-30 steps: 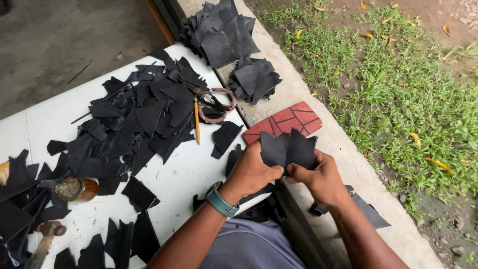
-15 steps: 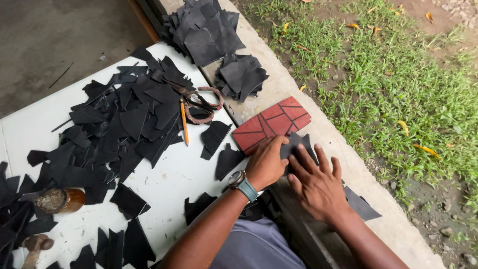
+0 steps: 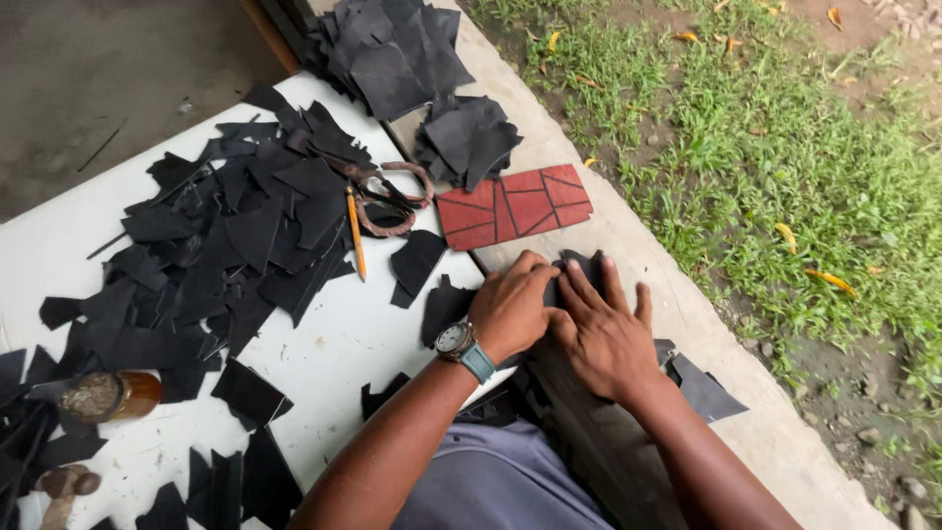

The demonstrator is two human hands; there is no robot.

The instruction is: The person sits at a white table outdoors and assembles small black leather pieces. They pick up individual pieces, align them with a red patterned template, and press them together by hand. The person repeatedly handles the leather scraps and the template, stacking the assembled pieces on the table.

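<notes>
The small stack of black cut pieces (image 3: 581, 267) lies on the concrete ledge (image 3: 628, 236) just beside the white worktop (image 3: 324, 344), below the red patterned template (image 3: 515, 204), and most of it is hidden under the two hands. The left hand (image 3: 512, 309), with a wristwatch (image 3: 459, 344) on its wrist, is curled with its fingers closed on the near edge of the stack; the right hand (image 3: 603, 329) lies flat and spread, its fingers pressing down on top of the pieces rather than gripping them. The pieces look thin, light and limp (leather or a rubbery sheet, I cannot tell which), so they should bend easily and slide over one another; I judge they are best held as a squared-up bundle, pinched along one edge with the other hand steadying the top. Further out, loose black offcuts (image 3: 235, 236) cover much of the worktop, with a pencil (image 3: 354, 234) and a pair of scissors (image 3: 388, 191) among them, and two more heaps of black pieces (image 3: 392, 49) sit at the far end of the ledge. The only container I can make out is a small brown jar (image 3: 113, 395) at the left edge of the worktop; its mouth looks crusted, and its contents cannot be told. Grass (image 3: 785, 147) lies beyond the ledge.
</notes>
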